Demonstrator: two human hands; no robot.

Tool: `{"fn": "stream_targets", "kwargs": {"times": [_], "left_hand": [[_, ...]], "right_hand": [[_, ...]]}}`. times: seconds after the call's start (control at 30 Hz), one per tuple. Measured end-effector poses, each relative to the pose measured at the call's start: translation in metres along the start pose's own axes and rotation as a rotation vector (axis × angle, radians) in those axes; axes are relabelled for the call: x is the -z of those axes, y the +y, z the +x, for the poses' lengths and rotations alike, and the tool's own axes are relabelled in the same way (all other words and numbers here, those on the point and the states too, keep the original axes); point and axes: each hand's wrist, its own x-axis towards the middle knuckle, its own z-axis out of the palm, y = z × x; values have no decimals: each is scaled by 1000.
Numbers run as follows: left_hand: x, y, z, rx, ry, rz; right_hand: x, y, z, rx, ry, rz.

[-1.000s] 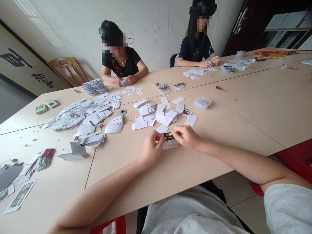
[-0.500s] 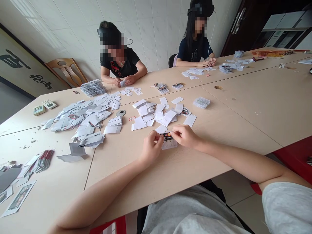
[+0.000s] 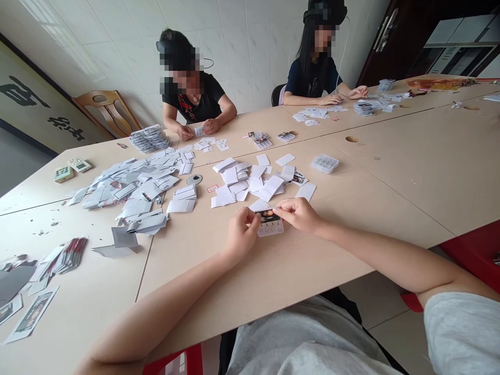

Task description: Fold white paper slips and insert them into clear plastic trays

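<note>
A small clear plastic box point(image 3: 271, 227) with compartments lies in front of me, a black printed card point(image 3: 267, 214) along its far part. Small dark bits show inside the compartments, too small to name. My left hand point(image 3: 244, 229) is closed, thumb and fingers pinching the box at its left edge. From the right, my right hand point(image 3: 299, 213) pinches the card's upper right corner between thumb and fingertips. Just beyond both hands spreads a loose pile of white cards point(image 3: 255, 185), a few showing dark print. A closed clear box point(image 3: 325, 163) stands to the right of that pile.
A larger heap of white folded cards point(image 3: 133, 177) covers the table's left side, near stacked packets point(image 3: 150, 139) and two remote controls point(image 3: 79, 165). Across the table point(image 3: 390, 187) sit two co-workers, one handling a clear box point(image 3: 199, 130), with more boxes point(image 3: 261, 139) between us.
My hands stay on the box, with slightly more of the card's print showing. The right co-worker's hands have moved apart, one going right. The left co-worker's hands have shifted a little.
</note>
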Motion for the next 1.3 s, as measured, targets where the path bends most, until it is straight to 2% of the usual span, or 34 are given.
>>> {"fn": "stream_targets", "kwargs": {"times": [0.27, 0.4, 0.53, 0.7, 0.97, 1.3], "left_hand": [[-1, -6, 1, 21, -20, -57], [-1, -7, 3, 51, -14, -85], [0, -7, 4, 62, -15, -98], [3, -6, 6, 83, -50, -61], [14, 1, 11, 36, -51, 208], [18, -2, 14, 71, -92, 194]], "right_hand": [[5, 3, -1, -26, -83, 87], [5, 3, -2, -125, -123, 224], [2, 4, -3, -189, -214, 371], [0, 7, -4, -177, -293, 320], [-5, 9, -6, -127, -235, 351], [-5, 5, -7, -115, -206, 374]]}}
